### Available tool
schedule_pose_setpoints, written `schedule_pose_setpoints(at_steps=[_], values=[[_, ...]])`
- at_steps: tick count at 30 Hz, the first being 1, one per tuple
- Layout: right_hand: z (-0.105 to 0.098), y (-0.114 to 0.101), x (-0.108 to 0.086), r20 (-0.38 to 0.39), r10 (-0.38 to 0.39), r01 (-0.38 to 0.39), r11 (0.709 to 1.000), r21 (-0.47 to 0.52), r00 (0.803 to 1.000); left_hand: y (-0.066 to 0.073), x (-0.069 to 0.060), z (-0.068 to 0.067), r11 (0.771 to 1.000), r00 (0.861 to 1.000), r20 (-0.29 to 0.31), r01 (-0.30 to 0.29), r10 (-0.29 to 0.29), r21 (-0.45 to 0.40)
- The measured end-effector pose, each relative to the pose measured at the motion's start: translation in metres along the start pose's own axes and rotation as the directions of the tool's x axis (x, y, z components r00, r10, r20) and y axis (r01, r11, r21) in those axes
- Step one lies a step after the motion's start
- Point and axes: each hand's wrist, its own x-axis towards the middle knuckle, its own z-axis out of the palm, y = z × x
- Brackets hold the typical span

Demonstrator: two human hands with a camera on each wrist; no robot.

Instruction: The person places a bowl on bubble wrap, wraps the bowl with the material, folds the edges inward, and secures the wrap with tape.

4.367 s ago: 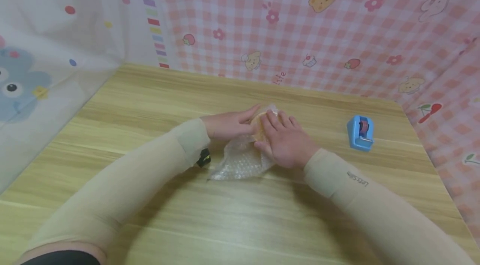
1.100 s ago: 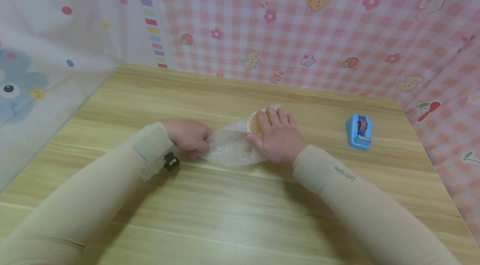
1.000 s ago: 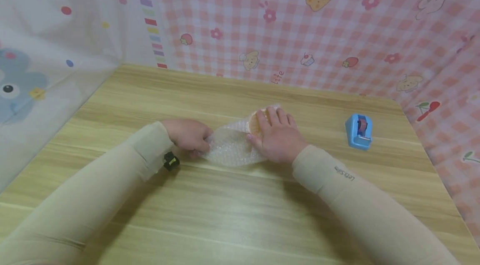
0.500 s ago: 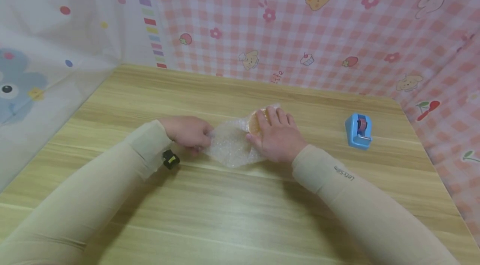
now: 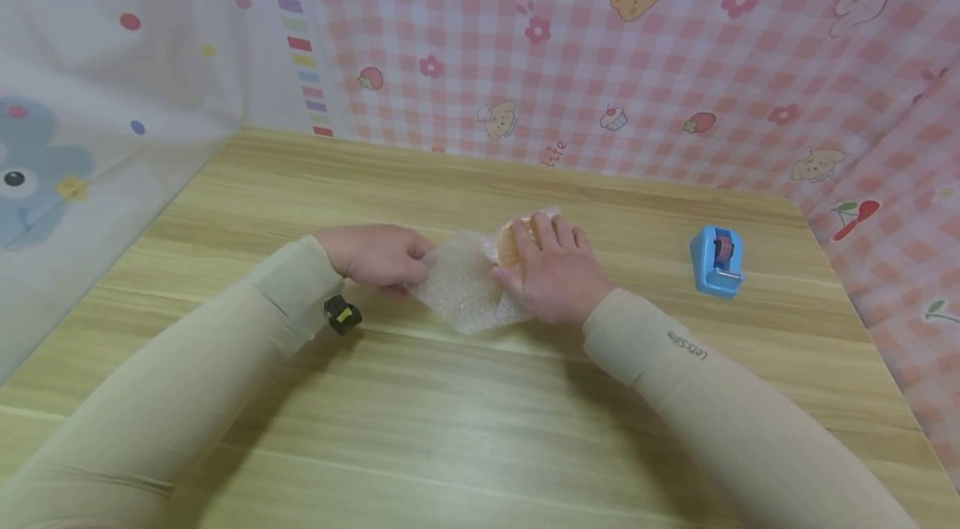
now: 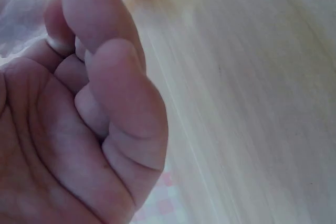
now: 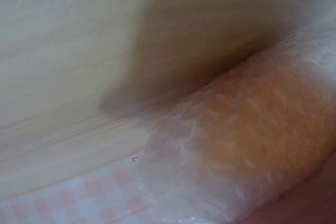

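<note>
A sheet of bubble wrap lies on the table, partly around an orange-yellow rounded object whose exact kind the wrap and hand hide. My left hand pinches the left edge of the sheet between thumb and fingers. In the left wrist view its fingers curl, with some wrap blurred beyond them. My right hand rests over the wrapped object, fingers extended across its top and thumb on its near left side. The right wrist view shows the orange object through clear bubbles.
A blue tape dispenser stands on the wooden table to the right. Behind the table hangs a pink checked cloth, and a white one hangs at the left. A small black device sits at the left wrist.
The left hand went from beside the object to the sheet's left edge, then slightly up, lifting and turning that edge. The right hand has stayed on the object.
</note>
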Motion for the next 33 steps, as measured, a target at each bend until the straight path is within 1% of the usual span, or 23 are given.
schedule_pose_setpoints(at_steps=[6, 18, 26, 33], values=[[0.0002, 0.0007, 0.0007, -0.008, 0.002, -0.002, 1.000, 0.002, 1.000, 0.0023, 0.0012, -0.0010, 0.999, 0.999, -0.036, -0.035, 0.035, 0.009], [0.0010, -0.0001, 0.0024, 0.002, 0.010, -0.010, 1.000, 0.007, 1.000, 0.0054, 0.0025, -0.0018, 0.991, 0.991, -0.082, -0.114, 0.109, -0.065], [0.0006, -0.0012, 0.0018, -0.006, 0.015, -0.015, 1.000, -0.001, 1.000, 0.0082, 0.0021, -0.0006, 0.985, 0.984, -0.125, -0.139, 0.126, -0.106], [0.0012, -0.0017, 0.0022, -0.026, 0.015, -0.015, 1.000, -0.005, 1.000, 0.0090, 0.0028, -0.0019, 0.984, 0.974, -0.176, -0.159, 0.142, -0.087]])
